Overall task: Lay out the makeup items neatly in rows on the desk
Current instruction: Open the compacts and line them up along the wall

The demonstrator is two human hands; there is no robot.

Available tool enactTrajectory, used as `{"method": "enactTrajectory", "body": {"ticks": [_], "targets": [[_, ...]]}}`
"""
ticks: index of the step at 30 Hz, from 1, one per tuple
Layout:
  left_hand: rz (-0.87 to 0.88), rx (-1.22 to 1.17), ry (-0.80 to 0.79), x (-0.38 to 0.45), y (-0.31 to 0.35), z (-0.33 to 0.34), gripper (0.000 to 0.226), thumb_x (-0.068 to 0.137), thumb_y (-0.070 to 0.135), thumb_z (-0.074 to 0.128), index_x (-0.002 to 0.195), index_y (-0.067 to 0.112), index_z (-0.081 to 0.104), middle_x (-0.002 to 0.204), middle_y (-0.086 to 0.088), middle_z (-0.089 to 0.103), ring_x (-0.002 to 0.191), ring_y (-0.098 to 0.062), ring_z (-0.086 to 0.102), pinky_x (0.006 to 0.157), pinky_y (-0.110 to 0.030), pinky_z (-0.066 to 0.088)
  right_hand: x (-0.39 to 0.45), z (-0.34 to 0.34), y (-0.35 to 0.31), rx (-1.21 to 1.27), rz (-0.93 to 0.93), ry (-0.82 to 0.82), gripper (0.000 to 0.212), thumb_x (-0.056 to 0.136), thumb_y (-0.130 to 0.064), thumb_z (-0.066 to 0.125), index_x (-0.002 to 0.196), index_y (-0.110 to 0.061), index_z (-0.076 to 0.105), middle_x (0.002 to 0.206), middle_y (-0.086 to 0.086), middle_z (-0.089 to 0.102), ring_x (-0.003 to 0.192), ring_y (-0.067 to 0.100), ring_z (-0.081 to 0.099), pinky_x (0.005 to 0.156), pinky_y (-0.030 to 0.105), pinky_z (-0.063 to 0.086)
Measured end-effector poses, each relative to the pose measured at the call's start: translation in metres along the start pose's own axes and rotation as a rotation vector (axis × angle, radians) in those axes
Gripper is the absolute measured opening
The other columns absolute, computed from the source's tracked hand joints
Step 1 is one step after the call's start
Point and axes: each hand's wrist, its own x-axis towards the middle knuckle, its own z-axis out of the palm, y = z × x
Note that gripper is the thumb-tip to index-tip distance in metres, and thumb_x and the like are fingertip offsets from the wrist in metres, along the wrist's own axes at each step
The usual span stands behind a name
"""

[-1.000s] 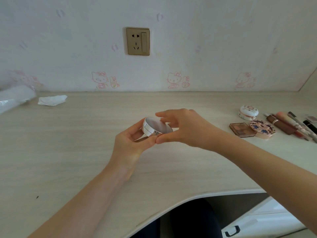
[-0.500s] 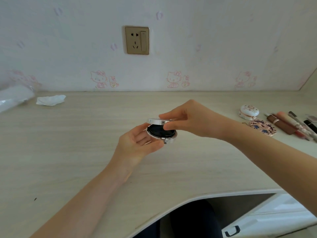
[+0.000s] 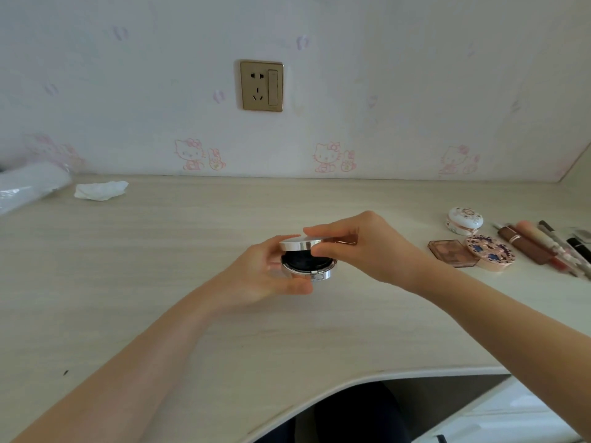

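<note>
So I've got the silver compact dead centre above the bench, half open. My left hand cups its base with curled fingers, and my right hand pinches the lid rim. Out at 2 o'clock sit a brown palette, a floral compact, a white jar and some lipsticks.

One head-worn wide-angle view looks forward and down across the worktop toward the wall with its socket; both forearms reach in from the bottom edge, close to the lens, worktop edges curving
</note>
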Motion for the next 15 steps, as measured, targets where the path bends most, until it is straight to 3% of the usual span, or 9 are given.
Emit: {"method": "enactTrajectory", "body": {"ticks": [5, 8, 10, 12, 15], "targets": [[0.03, 0.115, -0.051, 0.008, -0.003, -0.001, 0.094, 0.055, 0.038, 0.089, 0.138, 0.03, 0.044, 0.13, 0.018, 0.058, 0.125, 0.002, 0.048, 0.112, -0.038, 0.035, -0.003, 0.0, 0.003, 0.006, -0.044, -0.021, 0.032, 0.083, -0.023, 0.07, 0.091, -0.054, 0.068, 0.089, -0.018, 0.073, 0.089, -0.002, 0.066, 0.083, 0.02, 0.052], [0.025, 0.18, -0.08, 0.012, -0.006, 0.0, 0.088, 0.054, 0.044, 0.088, 0.133, 0.037, 0.048, 0.127, 0.022, 0.058, 0.122, 0.004, 0.049, 0.109, -0.03, 0.037, -0.006, 0.001, 0.009, 0.052, -0.025, -0.024, 0.027, 0.083, -0.02, 0.07, 0.094, -0.045, 0.07, 0.088, -0.024, 0.071, 0.089, -0.007, 0.065, 0.079, 0.008, 0.049], [0.026, 0.247, -0.076, 0.015, -0.01, 0.0, 0.087, 0.053, 0.048, 0.087, 0.131, 0.038, 0.049, 0.127, 0.025, 0.057, 0.122, 0.006, 0.048, 0.108, -0.029, 0.037, -0.007, 0.004, 0.012, 0.05, -0.017, -0.024, 0.029, 0.083, -0.019, 0.07, 0.093, -0.047, 0.07, 0.09, -0.021, 0.072, 0.089, -0.005, 0.066, 0.081, 0.01, 0.049], [0.011, 0.354, -0.055, 0.017, -0.014, -0.002, 0.096, 0.051, 0.055, 0.086, 0.136, 0.038, 0.043, 0.138, 0.022, 0.046, 0.134, 0.002, 0.035, 0.114, -0.033, 0.03, -0.009, 0.007, 0.015, 0.039, -0.006, -0.026, 0.028, 0.083, -0.02, 0.07, 0.096, -0.045, 0.07, 0.092, -0.016, 0.073, 0.089, -0.003, 0.066, 0.085, 0.015, 0.05], [-0.016, 0.528, -0.071, 0.017, -0.017, -0.007, 0.112, 0.051, 0.064, 0.082, 0.145, 0.04, 0.026, 0.146, 0.032, 0.024, 0.142, 0.006, 0.001, 0.117, -0.027, 0.014, -0.012, 0.013, 0.022, 0.018, 0.004, -0.027, 0.029, 0.082, -0.022, 0.071, 0.104, -0.041, 0.069, 0.092, -0.02, 0.072, 0.089, -0.004, 0.066, 0.085, 0.013, 0.048]]}}
